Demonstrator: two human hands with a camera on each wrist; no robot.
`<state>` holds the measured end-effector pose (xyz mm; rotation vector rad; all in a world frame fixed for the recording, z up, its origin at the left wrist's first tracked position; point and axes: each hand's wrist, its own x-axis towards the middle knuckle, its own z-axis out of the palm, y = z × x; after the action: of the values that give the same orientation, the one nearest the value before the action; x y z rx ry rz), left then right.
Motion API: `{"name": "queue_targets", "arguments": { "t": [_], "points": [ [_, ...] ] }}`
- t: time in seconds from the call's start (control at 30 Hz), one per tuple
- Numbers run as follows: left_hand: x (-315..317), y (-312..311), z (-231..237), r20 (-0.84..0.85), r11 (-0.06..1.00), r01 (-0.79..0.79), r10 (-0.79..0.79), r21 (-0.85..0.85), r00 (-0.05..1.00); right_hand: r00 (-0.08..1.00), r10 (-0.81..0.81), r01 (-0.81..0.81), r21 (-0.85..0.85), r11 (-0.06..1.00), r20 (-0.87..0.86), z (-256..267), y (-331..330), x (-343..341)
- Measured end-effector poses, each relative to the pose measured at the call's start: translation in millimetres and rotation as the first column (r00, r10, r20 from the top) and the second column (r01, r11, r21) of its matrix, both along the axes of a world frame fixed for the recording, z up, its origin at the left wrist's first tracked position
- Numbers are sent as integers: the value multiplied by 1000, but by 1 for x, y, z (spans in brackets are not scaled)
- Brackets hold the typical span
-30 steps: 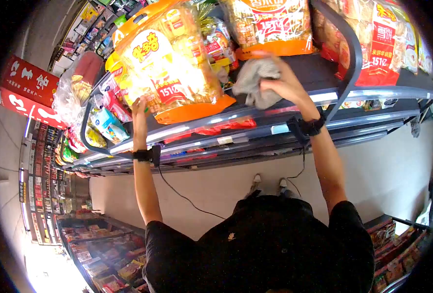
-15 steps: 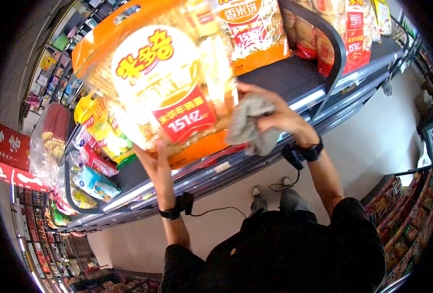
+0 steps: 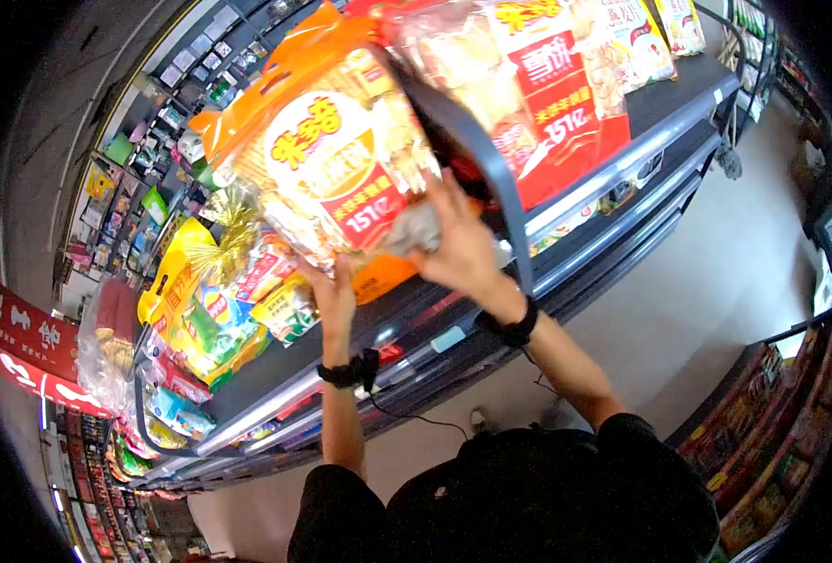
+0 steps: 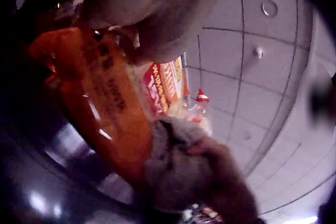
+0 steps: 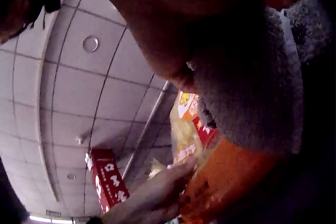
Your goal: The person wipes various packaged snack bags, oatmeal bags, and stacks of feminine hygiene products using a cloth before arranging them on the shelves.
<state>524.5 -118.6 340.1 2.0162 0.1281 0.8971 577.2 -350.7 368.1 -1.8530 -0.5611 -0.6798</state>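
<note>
A large clear bag of rice crackers (image 3: pixel 327 155) with an orange top and base leans at a tilt over the dark shelf, close to the curved divider. My left hand (image 3: pixel 333 289) holds its lower left corner; in the right wrist view the left hand's fingers (image 5: pixel 181 174) lie along the bag's edge. My right hand (image 3: pixel 463 249) grips a grey cloth (image 3: pixel 416 228) bunched against the bag's lower right side. From the left wrist, the bag's orange base (image 4: pixel 107 103) shows between the left hand (image 4: pixel 152 16) and the cloth (image 4: pixel 176 169).
The curved dark divider (image 3: pixel 480 141) stands right beside my right hand. Beyond it are red bags of crackers (image 3: pixel 561 103). Yellow snack bags (image 3: pixel 191 300) and gold tinsel (image 3: pixel 228 230) fill the left of the shelf. A price rail (image 3: pixel 613 178) runs along the front edge.
The cracker bag was lifted close to my head, then moved right along the shelf toward the divider, both hands moving with it. Snack bags and tinsel at the left are now uncovered.
</note>
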Motion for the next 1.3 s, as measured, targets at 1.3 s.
{"name": "queue_targets", "arguments": {
  "t": [1.3],
  "points": [
    [-40, -472, 288, 411, 308, 793, -908, 525, 81, 810, -141, 382, -331, 863, 569, 120, -699, -18]
  ]
}}
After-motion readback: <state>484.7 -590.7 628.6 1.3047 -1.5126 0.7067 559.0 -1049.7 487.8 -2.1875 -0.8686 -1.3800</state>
